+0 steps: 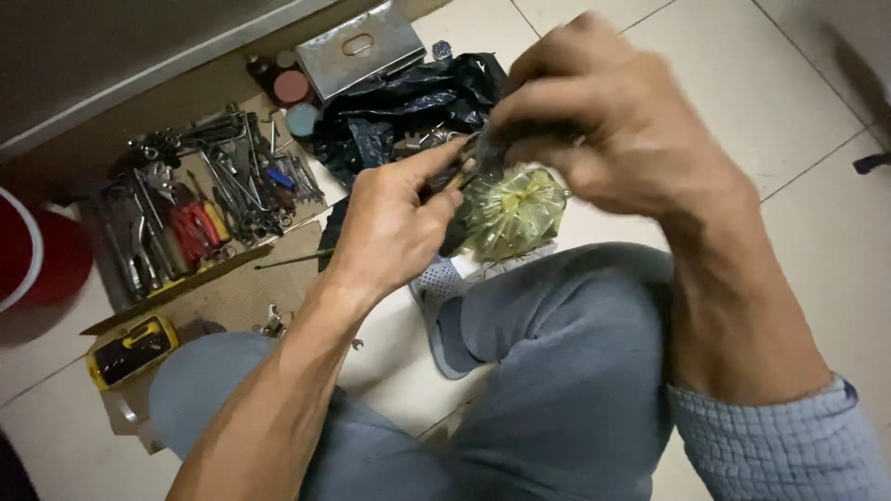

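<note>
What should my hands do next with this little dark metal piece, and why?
Probably steady it first: the left hand and right hand both pinch the small dark part in mid-air above the yellowish plastic bag, and the view is blurred, so the grip looks unsettled.

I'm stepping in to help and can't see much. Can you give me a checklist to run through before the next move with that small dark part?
1. Both hands on the small dark part: ok; left hand and right hand meet there.
2. Grip firmness: cannot tell, blurred.
3. Yellowish bag directly below to catch drops: ok.
4. Spare tools laid out on cardboard: ok.
5. Which tool is held: cannot tell.
</note>
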